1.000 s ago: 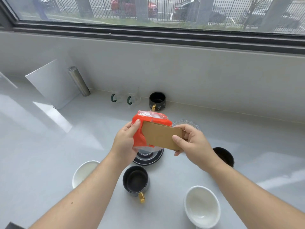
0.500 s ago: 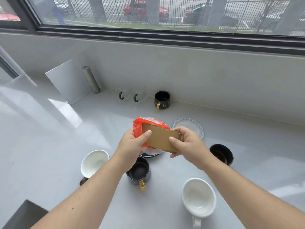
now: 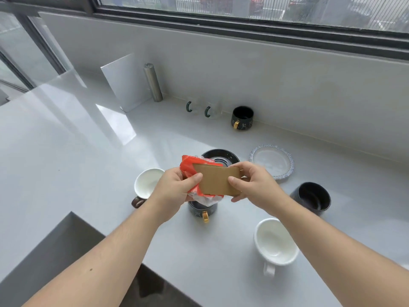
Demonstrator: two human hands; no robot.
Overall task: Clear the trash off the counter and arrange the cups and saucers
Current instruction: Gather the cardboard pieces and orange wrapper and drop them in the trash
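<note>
Two pieces of trash were off the counter (image 3: 66, 156) and in our hands, so the clearing looked underway but unfinished, and no cup sat on a saucer yet. Left of our hands stood a white cup with a brown handle (image 3: 147, 185). Our left hand (image 3: 174, 191) was closed around a crumpled orange plastic wrapper (image 3: 190, 171), its thumb pressed on the left end of a flat brown cardboard sleeve (image 3: 218, 181). Just beyond our hands lay a black saucer (image 3: 221, 157), and just below them a black mug with a gold handle (image 3: 202, 210), partly hidden by the wrapper. Our right hand (image 3: 254, 187) pinched the right end of the sleeve between thumb and fingers, otherwise loosely curled. Right of it lay a clear saucer with a speckled rim (image 3: 272, 161), then a dark grey cup (image 3: 312, 199); nearer us stood a white cup (image 3: 275, 242). Far beyond our hands, by the wall, waited two glass cups with green handles (image 3: 202, 109) and another black mug (image 3: 242, 118).
</note>
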